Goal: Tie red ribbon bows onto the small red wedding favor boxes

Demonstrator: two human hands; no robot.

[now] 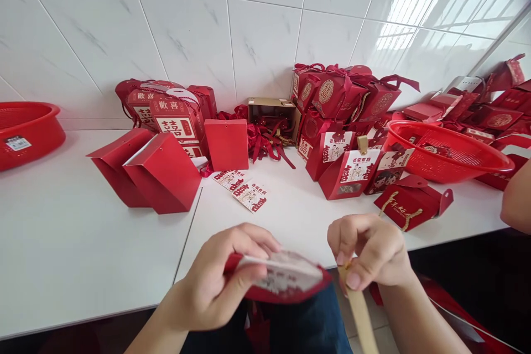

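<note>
Over my lap, my left hand (pixel 226 276) grips a red gift box (pixel 286 282) by its top edge, thumb on the near side. The box is tilted and slightly blurred, with a white printed card on its face. To its right, my right hand (pixel 371 251) pinches the upper end of a gold ribbon (pixel 363 315) between thumb and fingers. The ribbon hangs down past the bottom of the view. Beyond my hands, two printed cards (pixel 250 194) lie overlapping on the white table (pixel 232 227).
Two red boxes (pixel 166 174) stand left, near patterned bags (pixel 166 110). An open carton (pixel 271 108) of red ribbons sits by the wall. Finished-looking boxes (pixel 350 174) and a red basket (pixel 448 149) stand right; another basket (pixel 29 133) is far left. Someone's arm (pixel 516 199) shows at right.
</note>
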